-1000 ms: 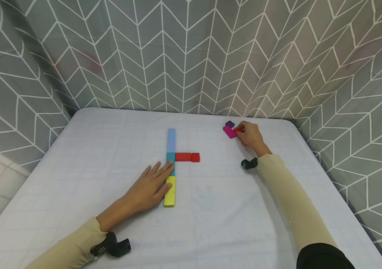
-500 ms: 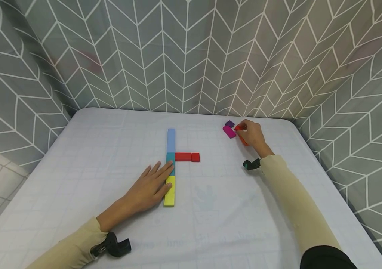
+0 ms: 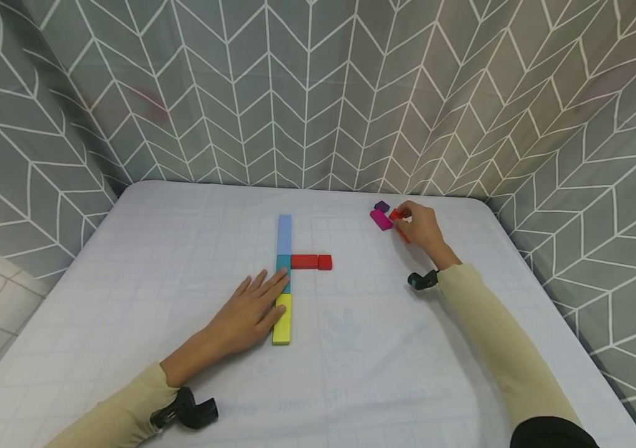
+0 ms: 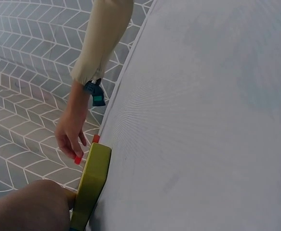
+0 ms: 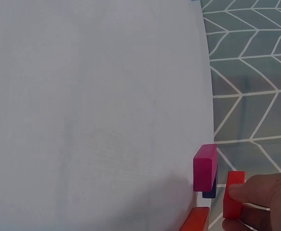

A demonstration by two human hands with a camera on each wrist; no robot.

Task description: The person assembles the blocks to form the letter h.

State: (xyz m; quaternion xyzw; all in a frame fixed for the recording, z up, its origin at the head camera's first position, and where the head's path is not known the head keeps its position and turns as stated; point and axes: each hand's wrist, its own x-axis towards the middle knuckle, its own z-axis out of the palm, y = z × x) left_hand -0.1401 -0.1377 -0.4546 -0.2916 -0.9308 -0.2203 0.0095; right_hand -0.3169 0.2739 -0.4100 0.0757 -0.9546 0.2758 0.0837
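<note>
My left hand (image 3: 247,314) lies with its fingers straight across the teal block (image 3: 284,264) and its thumb on the yellow block (image 3: 281,330). These form an upright line with a light blue block (image 3: 284,234) at its far end. Two red blocks, one longer (image 3: 304,261) and one small (image 3: 325,262), run rightward from the teal part. At the far right, my right hand (image 3: 422,228) pinches a red block (image 5: 233,208) between thumb and fingers. Beside it sit a magenta block (image 3: 381,219), a dark purple block (image 3: 382,206) and an orange block (image 5: 196,220).
The white-covered table (image 3: 183,236) ends just behind the purple block. A grey chevron-patterned curtain (image 3: 307,93) stands behind it and along the sides. Each sleeve carries a black wrist camera, such as the left camera (image 3: 197,414).
The right wrist and forearm have shifted slightly rightward and nearer, while the fingers stay by the block pile with the red block. The left hand has not moved.
</note>
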